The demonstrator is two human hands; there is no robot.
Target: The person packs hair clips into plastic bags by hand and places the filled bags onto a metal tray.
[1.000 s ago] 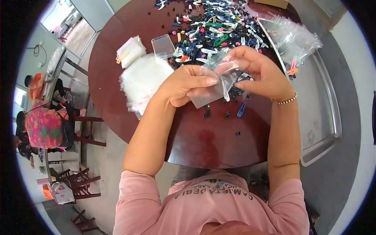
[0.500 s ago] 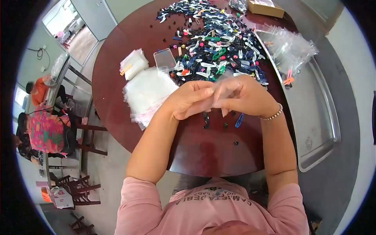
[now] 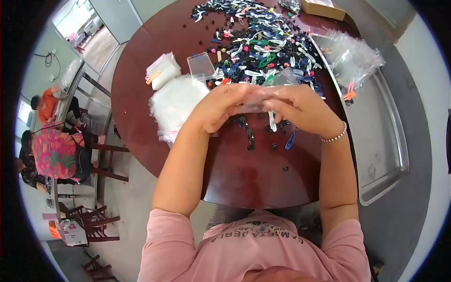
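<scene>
A clear plastic bag (image 3: 257, 97) is stretched between my two hands over the near side of the hair clip pile. My left hand (image 3: 224, 104) grips its left end, thumb on top. At the other end, my right hand (image 3: 305, 109) has its fingers curled around the film. Just below the hands lie a white hair clip (image 3: 272, 121), a dark clip (image 3: 250, 136) and a blue clip (image 3: 290, 141). Beyond them spreads a large heap of snap hair clips (image 3: 253, 74), mostly black, white and navy. Whether the bag has anything inside I cannot tell.
Left of the heap are a fanned stack of clear bags (image 3: 176, 101), a bag bundle with an orange clip (image 3: 163, 73) and a clear plastic box (image 3: 201, 66). A metal tray (image 3: 383, 136) with filled bags (image 3: 352, 56) stands right. People (image 3: 56, 155) sit at another table.
Both hands have moved slightly up and a little apart, drawing the plastic bag out between them. The white clip below the hands has come into view.
</scene>
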